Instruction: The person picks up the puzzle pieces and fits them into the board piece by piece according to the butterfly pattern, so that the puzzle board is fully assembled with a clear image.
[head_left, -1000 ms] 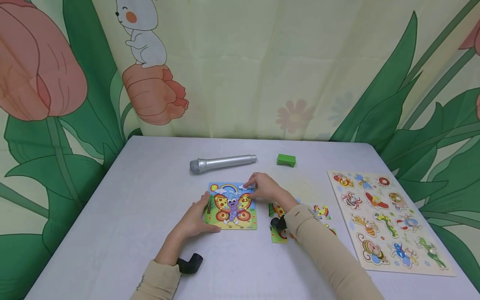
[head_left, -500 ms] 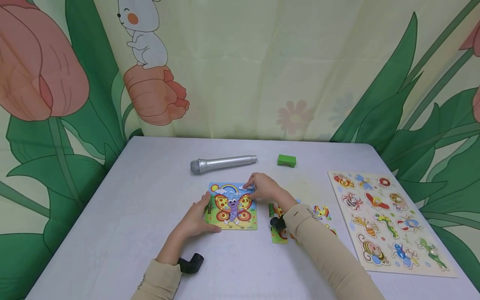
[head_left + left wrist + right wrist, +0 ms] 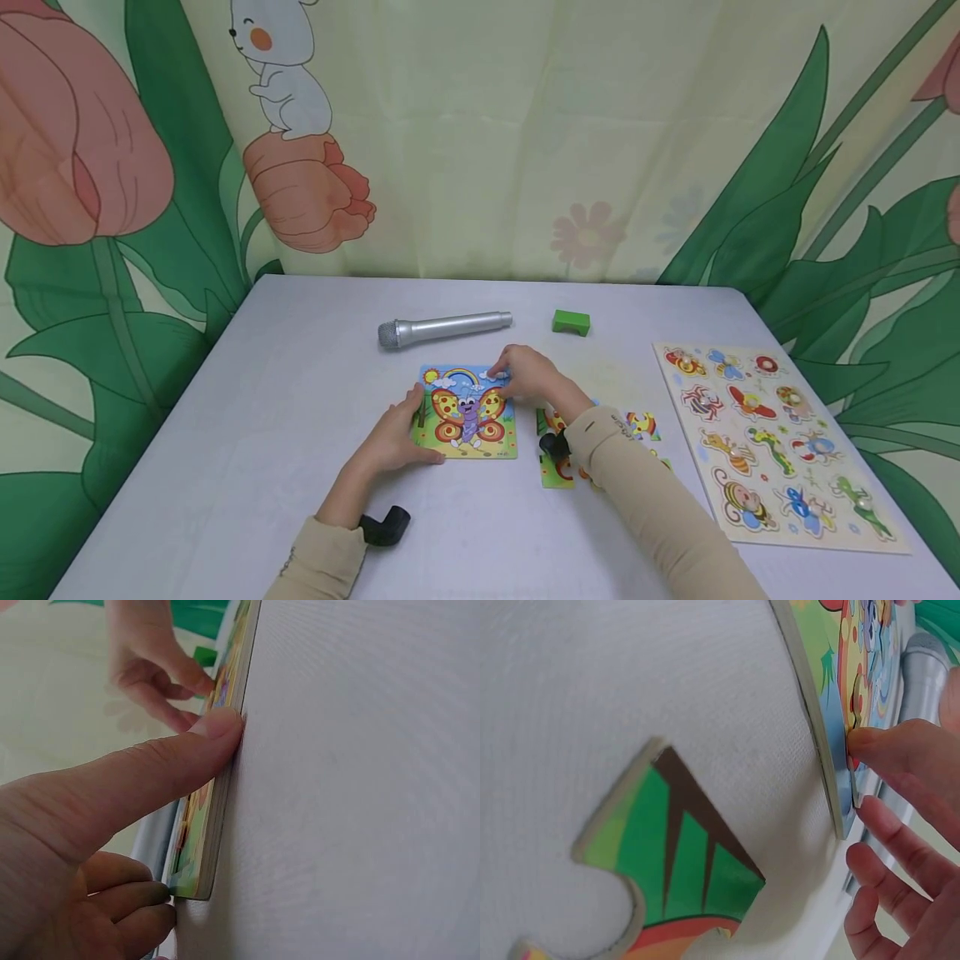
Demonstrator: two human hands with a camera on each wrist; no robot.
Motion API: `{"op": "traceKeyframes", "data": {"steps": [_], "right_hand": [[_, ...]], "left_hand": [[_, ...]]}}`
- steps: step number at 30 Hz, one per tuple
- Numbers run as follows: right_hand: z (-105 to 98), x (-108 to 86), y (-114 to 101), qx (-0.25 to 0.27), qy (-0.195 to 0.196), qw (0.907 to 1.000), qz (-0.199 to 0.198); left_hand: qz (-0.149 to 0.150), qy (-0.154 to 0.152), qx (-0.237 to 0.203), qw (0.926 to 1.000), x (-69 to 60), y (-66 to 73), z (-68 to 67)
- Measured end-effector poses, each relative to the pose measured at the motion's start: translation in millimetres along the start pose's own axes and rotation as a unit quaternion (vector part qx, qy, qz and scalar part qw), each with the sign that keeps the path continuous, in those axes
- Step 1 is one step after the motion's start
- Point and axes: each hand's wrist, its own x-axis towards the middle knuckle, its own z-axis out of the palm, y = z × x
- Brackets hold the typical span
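We have the butterfly puzzle (image 3: pixel 468 417) flat at mid-counter, between the left and right edges of the counter (image 3: pixel 225 433). Left hand (image 3: pixel 392 433) grips it: thumb against the near side, fingers at the left side, as we see in the left wrist view. Right hand (image 3: pixel 534 375) is at the puzzle's far right corner; thumb and index finger pinch a puzzle piece (image 3: pixel 858 784), mostly covered by the fingers, other fingers bent and off the board. We can't tell if that piece is fully seated.

Loose pieces (image 3: pixel 556 475) lie on the counter just right of the puzzle, partly hidden by the right forearm; the right wrist view shows one green-and-brown piece (image 3: pixel 697 855) up close.

Silver microphone (image 3: pixel 450 327) lies between puzzle and far edge, head toward the left edge. Green block (image 3: pixel 572 322) sits right of it, near the far edge. Insect board (image 3: pixel 847 537) lies along the right edge. We see beige sleeves (image 3: pixel 318 558) on both arms, and a floral curtain (image 3: pixel 480 150) behind the far edge.
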Motion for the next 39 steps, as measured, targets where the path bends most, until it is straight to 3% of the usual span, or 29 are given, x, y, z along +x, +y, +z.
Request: {"op": "traceKeyframes", "data": {"steps": [21,32,39], "right_hand": [[3,-5.1,3,0.011,0.012,0.9999,-0.006],[-2,-14.3,16,0.114,0.036,0.9920,-0.041],[-4,-29.9,28,0.160,0.050,0.9842,-0.057]], "left_hand": [[0.007,0.002,0.004,1.0000,-2.2,0.6,-0.5],[0.004,0.005,0.008,0.9999,-1.8,-0.6,0.0],[0.003,0.006,0.010,0.9999,-2.4,0.3,-0.4]]}}
